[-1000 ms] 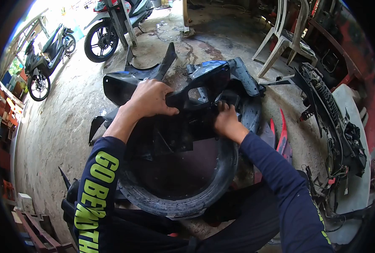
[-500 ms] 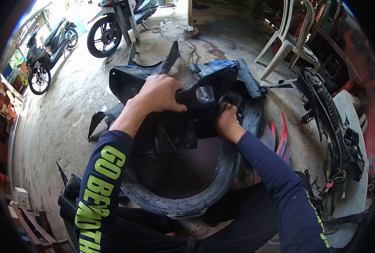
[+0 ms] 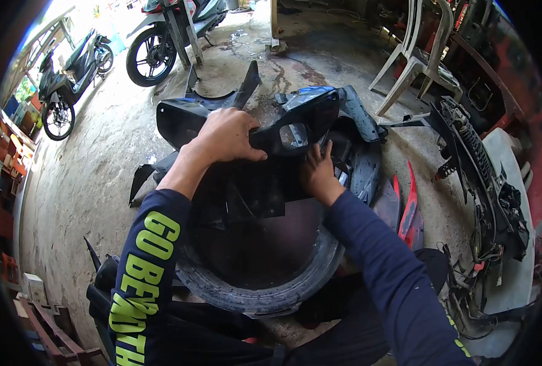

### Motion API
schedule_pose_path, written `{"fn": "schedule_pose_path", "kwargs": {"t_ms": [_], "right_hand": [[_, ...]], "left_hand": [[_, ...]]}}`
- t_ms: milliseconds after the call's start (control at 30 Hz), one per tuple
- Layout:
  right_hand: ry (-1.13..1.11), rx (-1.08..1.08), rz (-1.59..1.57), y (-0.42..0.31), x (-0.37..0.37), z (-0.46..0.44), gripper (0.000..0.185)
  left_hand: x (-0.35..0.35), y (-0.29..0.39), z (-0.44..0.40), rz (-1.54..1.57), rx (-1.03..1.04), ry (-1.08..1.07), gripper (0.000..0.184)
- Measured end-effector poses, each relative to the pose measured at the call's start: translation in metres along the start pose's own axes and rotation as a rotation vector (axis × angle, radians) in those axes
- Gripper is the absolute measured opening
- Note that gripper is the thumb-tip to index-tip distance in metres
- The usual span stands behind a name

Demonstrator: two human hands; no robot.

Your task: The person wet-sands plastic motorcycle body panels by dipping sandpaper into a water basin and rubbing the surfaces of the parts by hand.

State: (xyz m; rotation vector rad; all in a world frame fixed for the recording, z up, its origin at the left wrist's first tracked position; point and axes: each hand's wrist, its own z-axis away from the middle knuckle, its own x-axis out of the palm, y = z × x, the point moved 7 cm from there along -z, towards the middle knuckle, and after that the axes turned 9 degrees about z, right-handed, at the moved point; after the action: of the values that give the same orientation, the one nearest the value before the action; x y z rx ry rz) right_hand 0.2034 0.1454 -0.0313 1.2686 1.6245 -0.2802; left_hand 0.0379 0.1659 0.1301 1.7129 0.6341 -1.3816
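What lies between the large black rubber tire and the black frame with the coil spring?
Pointed red and grey panels, on concrete floor, in the head view.

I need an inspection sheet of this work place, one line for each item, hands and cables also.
Surface: rough concrete floor, with dark stains and shiny patches that look wet.
Job's things: black plastic panel with an opening, held above a worn-looking tyre; whether they touch is hidden.
Clutter: red pointed pieces and a black assembly with a coil spring, at right.
Hands: left hand grips the panel's upper edge; right hand is at the panel's right side, its hold unclear.
Cables: loose wires by a small red connector, lower right.
Surroundings: motorbike at far left, another motorbike at top, pale plastic chair at upper right.
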Motion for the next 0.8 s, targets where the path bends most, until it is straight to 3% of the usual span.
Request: {"fn": "schedule_pose_path", "kwargs": {"t_ms": [133, 233, 300, 433, 500, 600, 633, 700, 800], "right_hand": [[0.01, -0.051, 0.082, 0.012, 0.004, 0.002, 0.033], [0.024, 0.038, 0.169, 0.022, 0.006, 0.002, 0.034], [-0.014, -0.008, 0.0, 0.007, 0.007, 0.005, 0.036], [0.086, -0.047, -0.012, 0.012, -0.002, 0.005, 0.035], [0.111, 0.054, -0.022, 0.026, -0.001, 0.005, 0.034], [0.135, 0.01, 0.054, 0.013, 0.001, 0.002, 0.032], [0.132, 0.006, 0.051, 0.011, -0.004, 0.007, 0.032], [-0.106, -0.098, -0.118, 0.001, 0.0, 0.014, 0.031], [-0.011, -0.05, -0.14, 0.008, -0.003, 0.012, 0.032]], "left_hand": [[0.001, 0.003, -0.004, 0.005, 0.013, 0.006, 0.058], [0.002, 0.003, -0.004, 0.016, 0.021, 0.024, 0.058], [0.0, 0.0, -0.005, 0.024, 0.01, 0.032, 0.058], [-0.002, 0.005, -0.007, 0.056, 0.094, 0.106, 0.057], [0.002, 0.007, -0.007, 0.033, 0.048, 0.043, 0.056], [0.001, 0.004, -0.01, 0.012, 0.0, 0.011, 0.053], [0.0, 0.001, -0.01, 0.014, -0.012, 0.035, 0.052], [-0.002, 0.0, -0.008, 0.001, 0.013, 0.044, 0.052], [0.0, 0.008, -0.003, 0.024, 0.073, 0.059, 0.051]]}}
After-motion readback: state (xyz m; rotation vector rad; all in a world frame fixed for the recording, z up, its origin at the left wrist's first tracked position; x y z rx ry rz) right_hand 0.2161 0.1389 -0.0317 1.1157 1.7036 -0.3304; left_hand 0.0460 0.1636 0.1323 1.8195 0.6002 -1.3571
